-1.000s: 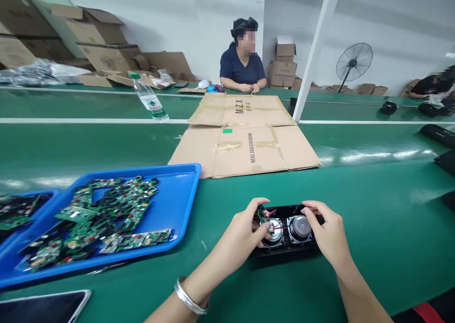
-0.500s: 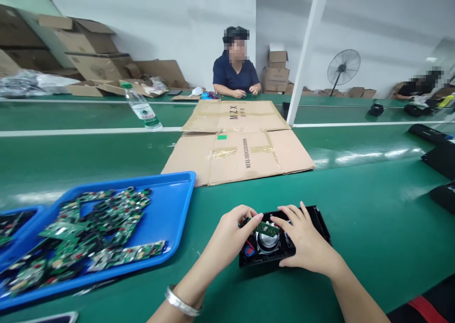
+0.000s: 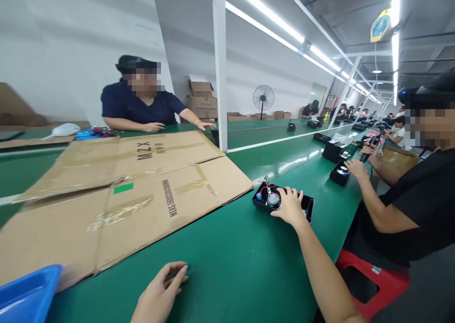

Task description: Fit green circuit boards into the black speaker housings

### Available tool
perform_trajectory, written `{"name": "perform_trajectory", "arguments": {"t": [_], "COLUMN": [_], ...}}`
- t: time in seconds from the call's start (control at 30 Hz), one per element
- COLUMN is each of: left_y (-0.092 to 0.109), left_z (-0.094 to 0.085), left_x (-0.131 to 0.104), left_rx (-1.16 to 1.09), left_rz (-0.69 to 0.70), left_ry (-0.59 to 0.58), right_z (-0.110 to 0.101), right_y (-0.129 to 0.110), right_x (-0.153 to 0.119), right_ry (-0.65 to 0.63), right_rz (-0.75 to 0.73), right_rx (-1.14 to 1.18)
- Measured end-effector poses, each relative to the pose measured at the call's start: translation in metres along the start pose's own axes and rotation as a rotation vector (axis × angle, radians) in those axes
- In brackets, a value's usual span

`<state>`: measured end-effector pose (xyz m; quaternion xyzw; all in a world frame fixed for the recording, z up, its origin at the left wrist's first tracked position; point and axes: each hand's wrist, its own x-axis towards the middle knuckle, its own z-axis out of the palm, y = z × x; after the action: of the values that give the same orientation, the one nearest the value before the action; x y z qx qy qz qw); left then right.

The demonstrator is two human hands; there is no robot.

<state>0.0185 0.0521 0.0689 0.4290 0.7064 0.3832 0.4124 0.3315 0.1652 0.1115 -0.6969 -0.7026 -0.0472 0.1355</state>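
My right hand [image 3: 291, 205] grips a black speaker housing [image 3: 261, 203] from above, with the fingers over its far side and the thumb at the near side. A round silver speaker [image 3: 273, 199] and red and blue wiring show in the uncovered left part; the hand hides the middle. A narrow circuit board [image 3: 267, 183] sticks up from the housing, tilted, by the speaker. Low over the green bench, my left hand [image 3: 161, 287] is apart from the housing, its fingers loosely curled and nothing visible in them.
Flattened cardboard [image 3: 135, 228] covers the bench on the left, with a blue tray corner [image 3: 31, 285] in front. A co-worker sits across, one arm stretched out. At right, another co-worker handles a black housing [image 3: 339, 173], beside a red stool [image 3: 377, 275]. A white post [image 3: 219, 67] rises beyond the cardboard.
The view has swung right. My left hand has let go of the circuit board and come away from the housing. The housing, under my right hand, has moved farther off toward the co-worker at right.
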Motion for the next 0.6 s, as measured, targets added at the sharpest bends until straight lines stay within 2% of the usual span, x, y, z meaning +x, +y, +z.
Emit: {"name": "perform_trajectory", "arguments": {"t": [0.1,0.17,0.23,0.3,0.37,0.43,0.47,0.53,0.6], "left_y": [-0.024,-0.034,-0.038,-0.035,-0.029,-0.023,-0.021,-0.018,-0.02], "left_z": [-0.001,-0.003,-0.003,0.0,0.006,0.009,0.007,-0.006,-0.033], "left_x": [0.012,0.018,0.018,0.013,0.002,-0.009,-0.014,-0.024,-0.037], "left_rx": [0.04,0.109,0.198,0.271,0.296,0.271,0.258,0.253,0.294], "left_rz": [0.025,0.045,0.096,0.195,0.325,0.331,0.318,0.302,0.313], "left_ry": [-0.003,-0.005,0.022,0.059,0.057,0.08,0.111,0.198,0.306], "right_z": [0.008,0.01,0.009,0.007,0.009,0.021,0.031,0.057,0.088], "right_y": [0.027,0.036,0.03,0.006,-0.033,-0.078,-0.1,-0.135,-0.156], "right_x": [0.012,0.014,0.012,0.005,-0.008,-0.026,-0.038,-0.06,-0.077], "right_ry": [0.023,0.042,0.084,0.196,0.365,0.482,0.485,0.396,0.255], "right_rz": [0.145,0.201,0.233,0.214,0.054,-0.243,-0.4,-0.652,-0.802], "right_rx": [0.002,0.015,0.025,0.031,0.057,0.121,0.159,0.22,0.255]}}
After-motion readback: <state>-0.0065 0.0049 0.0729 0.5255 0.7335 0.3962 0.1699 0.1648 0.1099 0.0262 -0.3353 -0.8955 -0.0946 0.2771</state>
